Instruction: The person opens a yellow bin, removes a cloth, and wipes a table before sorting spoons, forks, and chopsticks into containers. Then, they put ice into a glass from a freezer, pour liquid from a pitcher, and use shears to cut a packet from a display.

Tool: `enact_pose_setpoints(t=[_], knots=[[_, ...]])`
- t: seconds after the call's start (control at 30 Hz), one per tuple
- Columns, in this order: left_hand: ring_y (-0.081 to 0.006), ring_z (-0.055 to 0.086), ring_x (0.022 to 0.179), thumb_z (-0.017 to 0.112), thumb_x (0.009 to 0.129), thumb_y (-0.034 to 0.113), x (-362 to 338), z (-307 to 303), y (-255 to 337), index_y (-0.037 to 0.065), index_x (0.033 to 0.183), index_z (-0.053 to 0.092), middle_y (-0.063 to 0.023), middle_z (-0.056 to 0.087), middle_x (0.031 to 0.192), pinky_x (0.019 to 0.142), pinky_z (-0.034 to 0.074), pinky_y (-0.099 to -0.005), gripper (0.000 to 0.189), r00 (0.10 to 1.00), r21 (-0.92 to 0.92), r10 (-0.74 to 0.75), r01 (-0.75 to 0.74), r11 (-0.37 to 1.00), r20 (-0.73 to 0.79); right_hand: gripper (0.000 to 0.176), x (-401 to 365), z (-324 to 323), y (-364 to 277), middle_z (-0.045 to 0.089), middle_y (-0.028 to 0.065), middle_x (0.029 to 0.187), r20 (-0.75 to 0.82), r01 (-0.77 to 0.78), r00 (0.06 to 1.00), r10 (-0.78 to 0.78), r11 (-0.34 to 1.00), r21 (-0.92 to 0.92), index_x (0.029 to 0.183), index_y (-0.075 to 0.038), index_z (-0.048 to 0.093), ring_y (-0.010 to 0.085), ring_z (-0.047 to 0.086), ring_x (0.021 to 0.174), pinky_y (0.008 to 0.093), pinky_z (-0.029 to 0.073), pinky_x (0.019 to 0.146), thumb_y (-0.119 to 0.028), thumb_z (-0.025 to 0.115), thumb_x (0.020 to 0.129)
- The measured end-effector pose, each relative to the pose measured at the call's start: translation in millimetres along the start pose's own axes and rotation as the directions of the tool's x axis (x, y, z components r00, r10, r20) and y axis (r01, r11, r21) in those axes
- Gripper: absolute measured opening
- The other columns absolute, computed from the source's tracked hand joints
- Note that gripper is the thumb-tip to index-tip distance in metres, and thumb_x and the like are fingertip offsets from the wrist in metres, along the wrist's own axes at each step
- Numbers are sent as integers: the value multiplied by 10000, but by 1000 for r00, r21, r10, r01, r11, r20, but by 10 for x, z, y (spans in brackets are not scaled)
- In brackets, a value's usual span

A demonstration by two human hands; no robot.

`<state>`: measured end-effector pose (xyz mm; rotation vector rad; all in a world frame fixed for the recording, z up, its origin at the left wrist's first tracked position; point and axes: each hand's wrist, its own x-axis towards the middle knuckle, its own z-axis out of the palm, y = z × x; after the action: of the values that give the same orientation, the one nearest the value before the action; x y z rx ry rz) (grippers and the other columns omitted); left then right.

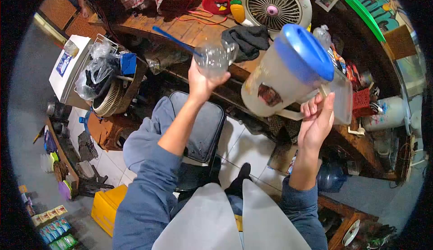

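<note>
My left hand (204, 82) is closed around the lower part of a clear glass mug (213, 60), held up over the edge of the wooden table. A long blue straw (175, 39) sticks out of the mug, slanting to the upper left. My right hand (315, 123) grips the handle of a large translucent plastic pitcher (265, 81), fingers curled around it. The pitcher tilts, its blue lid (306, 51) at the upper right and its base toward the mug. A dark cloth (246, 41) lies on the table between mug and pitcher.
On the wooden table (158, 18) stand a white fan (273, 9) and a red character-face item (216, 3). A clear plastic container (343, 99) and a red basket (362, 102) are at the right. Below are a grey padded seat (198, 123) and a yellow box (108, 209).
</note>
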<state>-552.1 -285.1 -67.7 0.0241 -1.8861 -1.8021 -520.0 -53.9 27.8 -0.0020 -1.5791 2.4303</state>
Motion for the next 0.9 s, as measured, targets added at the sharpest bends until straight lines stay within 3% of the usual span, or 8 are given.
enact_pose_setpoints(t=[0.03, 0.07, 0.2, 0.27, 0.37, 0.53, 0.6, 0.9], knots=[[-151, 560, 908, 827, 543, 183, 163, 17, -27, 44, 1100, 444, -57, 579, 1006, 806, 456, -304, 690, 998, 12, 45, -45, 999, -42, 349, 71, 55, 48, 338, -30, 590, -41, 73, 997, -72, 997, 25, 712, -71, 416, 57, 307, 514, 210, 273, 484, -362, 470, 897], [-151, 562, 902, 834, 529, 187, 340, 31, -93, 47, 1091, 447, -57, 580, 1004, 801, 455, -301, 697, 994, 39, 79, -76, 996, -79, 332, 147, 68, 108, 353, -29, 607, 27, 143, 989, -143, 990, -16, 724, -74, 419, 55, 316, 527, 209, 276, 489, -350, 464, 902], [-160, 565, 879, 834, 520, 146, 860, 34, -383, 48, 1074, 444, -66, 580, 986, 785, 461, -303, 685, 992, -50, 80, -85, 995, -97, 291, 450, 157, 388, 392, -23, 633, 53, 268, 963, -263, 952, -151, 728, -82, 422, 52, 352, 557, 200, 287, 505, -306, 471, 907], [-175, 563, 869, 821, 526, 79, 1005, 65, -466, 44, 1057, 432, -73, 571, 973, 770, 469, -307, 660, 977, 63, 122, -112, 992, -177, 288, 567, 149, 501, 388, -23, 641, 52, 286, 958, -281, 945, -157, 753, -78, 433, 53, 346, 567, 200, 288, 517, -317, 466, 908], [-187, 557, 874, 804, 536, 26, 1151, 99, -633, 41, 1047, 420, -81, 557, 976, 760, 474, -314, 639, 966, 57, 145, -136, 989, -215, 289, 689, 106, 627, 383, -21, 650, 39, 302, 953, -300, 939, -166, 782, -72, 443, 58, 343, 580, 196, 291, 530, -329, 452, 913], [-190, 543, 918, 809, 528, 36, 1345, 123, -829, 33, 1068, 418, -72, 545, 1016, 768, 468, -317, 667, 967, -206, -24, -30, 978, -253, 279, 773, 146, 756, 396, -8, 673, 78, 372, 928, -364, 901, -224, 802, -67, 440, 71, 366, 611, 211, 319, 565, -322, 452, 914], [-193, 543, 931, 819, 515, 60, 1411, 86, -956, 28, 1098, 415, -75, 548, 1024, 794, 453, -320, 711, 945, 197, 204, -156, 968, -255, 279, 830, 170, 794, 399, -5, 677, 88, 366, 930, -356, 904, -222, 807, -66, 441, 74, 370, 616, 216, 325, 574, -324, 453, 913], [-211, 549, 927, 846, 502, 152, 1585, 47, -1175, 14, 1099, 413, -95, 555, 1022, 806, 437, -322, 750, 955, 160, 147, -108, 981, -258, 297, 1000, 219, 867, 413, -9, 675, 137, 385, 922, -363, 896, -219, 847, -55, 442, 68, 388, 606, 207, 341, 561, -346, 486, 892]])
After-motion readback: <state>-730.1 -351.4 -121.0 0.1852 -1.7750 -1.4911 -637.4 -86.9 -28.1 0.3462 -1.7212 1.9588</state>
